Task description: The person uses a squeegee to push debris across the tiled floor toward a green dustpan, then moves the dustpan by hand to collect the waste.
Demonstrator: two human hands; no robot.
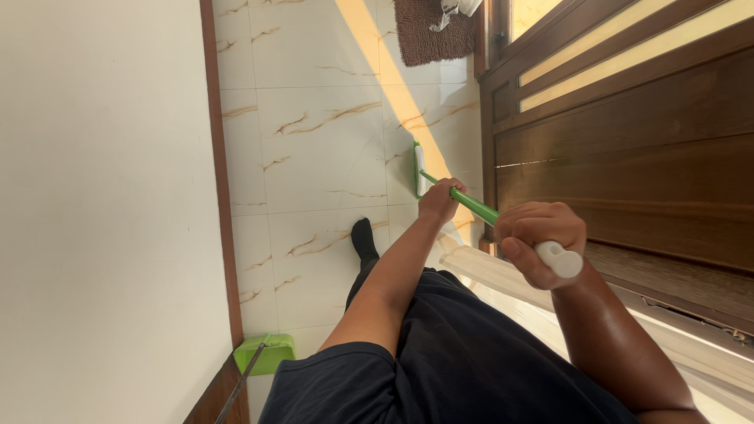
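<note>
Floor: we stand on glossy cream floor tiles [330, 149] with brown veining, a sunlit stripe running from the top centre toward mid frame.
Left side: a plain cream wall [94, 196] with a brown skirting strip fills the left of the frame.
Right side: a dark wooden door [628, 133] takes up the upper right.
Mop: our green-handled mop [471, 202] slants across mid frame, its green and white head [419, 167] resting on the tiles near the door's foot.
Left hand [440, 200]: our grip is wrapped around the green shaft, lower down.
Right hand [538, 239]: our grip is closed over the white handle end, centre right.
Elsewhere: a green dustpan [267, 352] sits at lower left by the wall; a brown doormat [432, 31] lies at top centre.
</note>
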